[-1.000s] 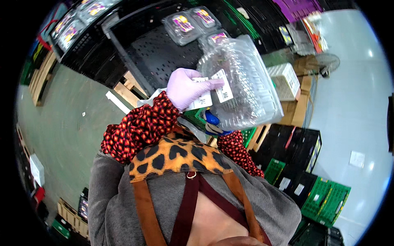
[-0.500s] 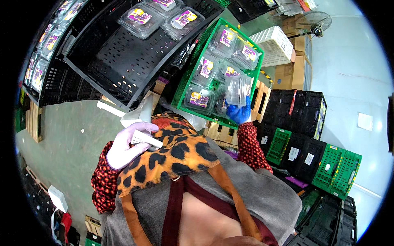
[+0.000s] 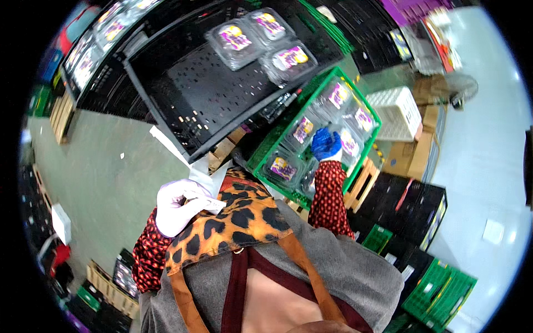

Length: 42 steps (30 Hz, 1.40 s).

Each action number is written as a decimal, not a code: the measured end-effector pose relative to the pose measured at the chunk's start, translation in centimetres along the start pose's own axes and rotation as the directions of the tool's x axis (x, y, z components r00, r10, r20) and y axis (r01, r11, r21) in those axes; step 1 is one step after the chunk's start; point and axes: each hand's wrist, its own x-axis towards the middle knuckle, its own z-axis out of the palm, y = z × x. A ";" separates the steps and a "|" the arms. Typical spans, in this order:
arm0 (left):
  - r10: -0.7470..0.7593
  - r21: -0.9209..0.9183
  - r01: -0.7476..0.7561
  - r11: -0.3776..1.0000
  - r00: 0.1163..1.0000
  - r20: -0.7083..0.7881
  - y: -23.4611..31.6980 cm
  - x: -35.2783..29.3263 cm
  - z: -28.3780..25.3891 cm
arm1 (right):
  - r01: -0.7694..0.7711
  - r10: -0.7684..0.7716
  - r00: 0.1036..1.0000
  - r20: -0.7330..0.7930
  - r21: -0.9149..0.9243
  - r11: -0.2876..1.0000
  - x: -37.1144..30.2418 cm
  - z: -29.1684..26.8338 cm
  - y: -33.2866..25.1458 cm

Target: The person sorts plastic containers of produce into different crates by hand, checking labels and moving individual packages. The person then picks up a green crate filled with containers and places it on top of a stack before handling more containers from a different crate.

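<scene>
The left hand (image 3: pixel 176 206), in a pale lilac glove, is drawn in close to the chest beside the leopard-print bib (image 3: pixel 233 222) of an apron. Its fingers are curled shut around a small white paper slip (image 3: pixel 206 191), whose corner pokes out above the knuckles. The forearm behind it, in a red-and-black patterned sleeve, bends back toward the body.

The right hand (image 3: pixel 326 144), in a blue glove, is stretched well forward, the sleeved forearm running straight out from the body. It reaches down into the green plastic crate (image 3: pixel 371 114) and rests on the clear clamshell punnets (image 3: pixel 302 130) packed there, near the crate's middle. The fingers point down among the packs; whether they grip one or only touch it cannot be told.

The green crate sits tilted, just beside the near right corner of a black perforated tray (image 3: pixel 189 94). Three more clear punnets with purple and yellow labels (image 3: pixel 261 36) lie together at that tray's far edge, well apart from either hand. Another black tray with labelled packs stands further left.

The floor is grey-green concrete (image 3: pixel 105 172). Wooden pallets, a white crate (image 3: pixel 395 114), cardboard boxes, and stacks of black and green crates ring the work spot on the right.
</scene>
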 end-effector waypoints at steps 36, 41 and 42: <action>-0.024 -0.149 -0.020 0.989 0.958 -0.285 2.2 -9.6 -5.2 | -0.142 0.229 0.970 -0.085 -0.959 0.246 17.1 32.0 24.4; 0.047 -0.050 -0.073 0.996 0.916 -0.399 1.3 -9.2 -5.3 | -0.181 0.358 0.933 -0.045 -0.917 0.356 15.2 30.8 21.6; 0.073 -0.116 -0.139 0.983 0.890 -0.450 0.8 -8.7 -5.1 | -0.194 0.408 0.913 -0.009 -0.890 0.413 14.4 30.3 21.1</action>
